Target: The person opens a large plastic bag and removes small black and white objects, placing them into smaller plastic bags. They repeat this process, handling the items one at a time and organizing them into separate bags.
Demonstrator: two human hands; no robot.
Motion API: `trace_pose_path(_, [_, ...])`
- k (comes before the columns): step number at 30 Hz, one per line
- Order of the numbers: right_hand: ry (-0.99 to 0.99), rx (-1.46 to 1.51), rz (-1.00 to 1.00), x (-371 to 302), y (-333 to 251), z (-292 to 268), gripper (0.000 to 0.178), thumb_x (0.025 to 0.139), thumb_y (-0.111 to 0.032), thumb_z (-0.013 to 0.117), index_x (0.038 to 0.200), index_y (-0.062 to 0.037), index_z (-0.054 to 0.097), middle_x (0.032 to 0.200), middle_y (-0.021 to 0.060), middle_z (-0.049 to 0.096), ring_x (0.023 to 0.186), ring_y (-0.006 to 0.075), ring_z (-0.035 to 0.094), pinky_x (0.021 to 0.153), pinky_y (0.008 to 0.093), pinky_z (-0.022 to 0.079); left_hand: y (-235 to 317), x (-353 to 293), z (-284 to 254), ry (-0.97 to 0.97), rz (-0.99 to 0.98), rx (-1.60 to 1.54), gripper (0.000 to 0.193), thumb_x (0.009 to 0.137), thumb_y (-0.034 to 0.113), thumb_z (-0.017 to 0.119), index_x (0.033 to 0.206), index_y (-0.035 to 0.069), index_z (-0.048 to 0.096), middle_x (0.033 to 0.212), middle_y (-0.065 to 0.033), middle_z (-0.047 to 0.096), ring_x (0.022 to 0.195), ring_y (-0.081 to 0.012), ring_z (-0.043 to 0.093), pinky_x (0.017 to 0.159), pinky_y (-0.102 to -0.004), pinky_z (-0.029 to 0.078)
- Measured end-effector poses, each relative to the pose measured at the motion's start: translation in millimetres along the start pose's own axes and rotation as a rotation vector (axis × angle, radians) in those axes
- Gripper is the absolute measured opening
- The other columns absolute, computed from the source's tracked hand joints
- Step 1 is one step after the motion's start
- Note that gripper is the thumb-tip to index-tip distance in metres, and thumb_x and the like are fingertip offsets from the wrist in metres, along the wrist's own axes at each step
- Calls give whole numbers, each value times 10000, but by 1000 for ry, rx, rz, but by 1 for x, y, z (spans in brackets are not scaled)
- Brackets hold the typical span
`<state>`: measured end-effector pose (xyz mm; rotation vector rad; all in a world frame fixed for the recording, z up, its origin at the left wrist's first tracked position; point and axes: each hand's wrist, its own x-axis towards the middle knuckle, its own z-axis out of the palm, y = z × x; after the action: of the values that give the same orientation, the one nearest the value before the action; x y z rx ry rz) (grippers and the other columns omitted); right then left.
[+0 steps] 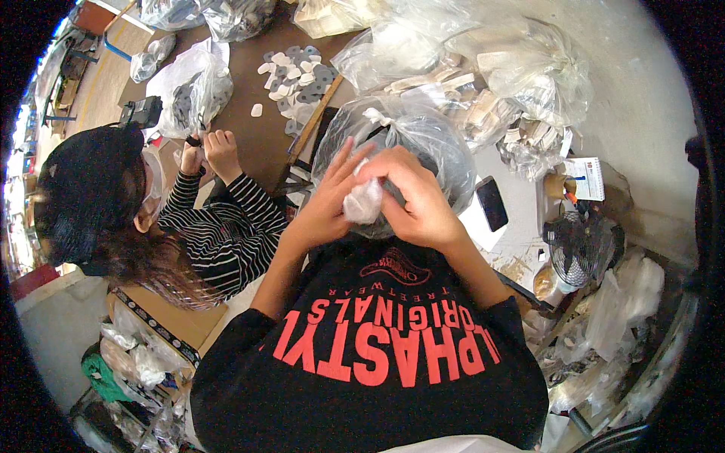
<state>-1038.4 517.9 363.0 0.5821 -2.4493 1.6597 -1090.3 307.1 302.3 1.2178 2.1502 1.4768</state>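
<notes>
In front of my chest, both hands meet around a whitish bunch of thin clear plastic bag [364, 201]. My right hand [420, 198] is closed, with thumb and curled fingers gripping the bunch's upper and right side. My left hand [326, 202] pinches it from the left, some fingers pointing up and away. Just beyond and under the hands lies a large filled clear bag [445, 155] with its neck twisted into a white knot; dark pieces show through it. Whether the bunch belongs to this large bag, I cannot tell.
To my left, a person in a striped sleeve [253, 208] works at the brown table [245, 143]. Flat grey and white pieces [294, 79] lie there. Filled bags [536, 72] crowd the far right. A phone [492, 204], a fan [574, 245] and a desk calendar [585, 179] are right.
</notes>
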Motion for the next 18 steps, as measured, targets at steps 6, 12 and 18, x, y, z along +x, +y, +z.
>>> trace_pose_path(6, [-35, -147, 81, 4, -6, 15, 854, 814, -246, 811, 1537, -29, 412, 1451, 202, 530, 1382, 411, 440, 1179, 528, 314, -4, -5, 29, 171, -192, -372, 392, 1011, 122, 512, 1379, 60, 636, 1435, -135, 640, 1486, -318, 459, 1294, -547, 136])
trace_pose_path(12, [48, 34, 56, -5, 25, 27, 265, 1064, -226, 561, 1187, -26, 683, 1189, 171, 700, 1138, 396, 629, 1058, 452, 451, -15, -18, 9, 29, -205, -375, 385, 1055, 289, 605, 1329, 22, 654, 1448, -129, 629, 1468, -304, 456, 1299, -519, 122])
trace_pose_path(18, [179, 47, 63, -1, 22, 33, 347, 1135, -282, 460, 1130, -5, 670, 998, 163, 704, 1008, 342, 659, 931, 439, 503, -4, -7, 14, 21, -149, -188, 412, 951, 306, 767, 1288, 86, 682, 1445, -94, 630, 1479, -305, 442, 1292, -552, 119])
